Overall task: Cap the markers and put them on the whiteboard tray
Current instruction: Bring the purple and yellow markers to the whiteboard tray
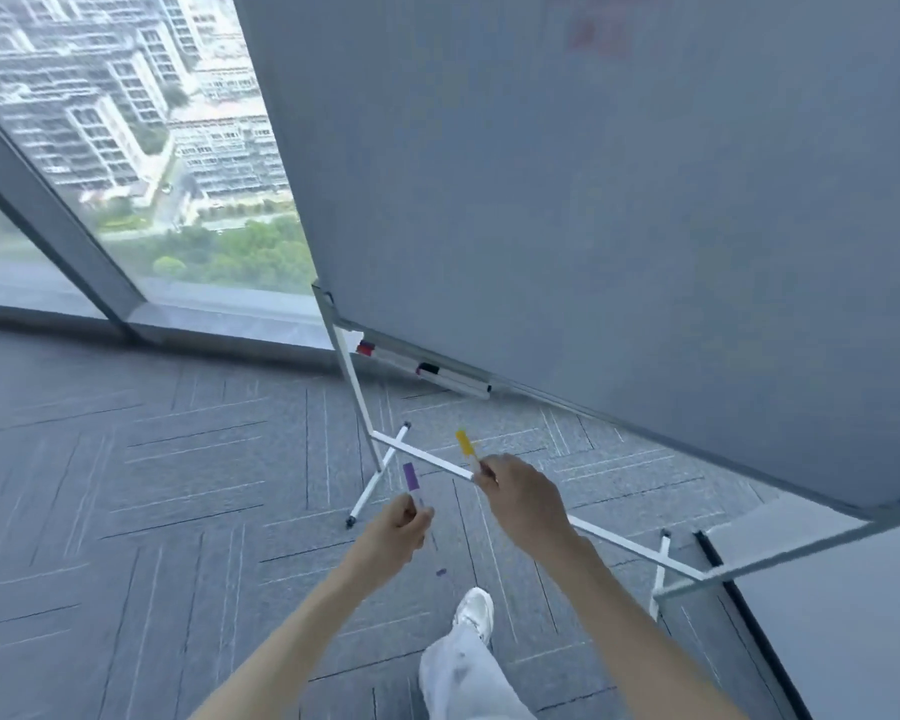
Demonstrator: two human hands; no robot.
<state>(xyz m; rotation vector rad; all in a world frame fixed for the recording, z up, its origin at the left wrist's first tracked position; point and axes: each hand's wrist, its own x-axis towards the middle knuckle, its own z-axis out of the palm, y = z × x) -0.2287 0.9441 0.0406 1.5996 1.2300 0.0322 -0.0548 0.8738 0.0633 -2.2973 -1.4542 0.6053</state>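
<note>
My left hand grips a white marker with a purple cap, cap end pointing up. My right hand pinches a white marker with a yellow cap, also cap up. Both hands hover above the carpet, in front of and below the whiteboard tray. On the tray lie a red-capped marker at the left end and a black-capped marker to its right. The whiteboard rises behind the tray, tilted in view.
The whiteboard stand's white legs and crossbar spread over the grey carpet right under my hands. A large window fills the left. A white table edge juts in at the right. My white shoe is below.
</note>
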